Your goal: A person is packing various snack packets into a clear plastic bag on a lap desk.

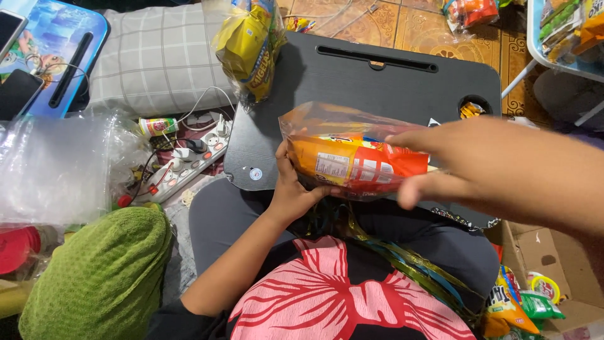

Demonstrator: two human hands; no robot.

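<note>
Grip: left hand (294, 189) is closed around the left end of the clear bag (352, 151) from below; right hand (440, 160) lies over the right end with fingers stretched out, and I cannot tell if it really clamps the bag.
Lap table: black lap table (390, 85) fills the upper middle of the frame, and the bag is held just above its near edge, in the centre of the picture.
Pillow: grey checked pillow (157, 60) lies at the upper left, beside the table.
Green cloth: green towel-like cloth (100, 277) is at the lower left, near the left forearm.
Plastic heap: crumpled clear plastic (56, 167) lies at the left edge.
Held bag: it is transparent, with orange and red snack packets (358, 167) inside.
Yellow pack: yellow snack pack (251, 44) in clear wrap stands at the table's upper left corner.
Power strip: white power strip (189, 160) with plugs lies left of the table.
Small packets: more snack packets (513, 308) are at the lower right, near a cardboard box (560, 258).
</note>
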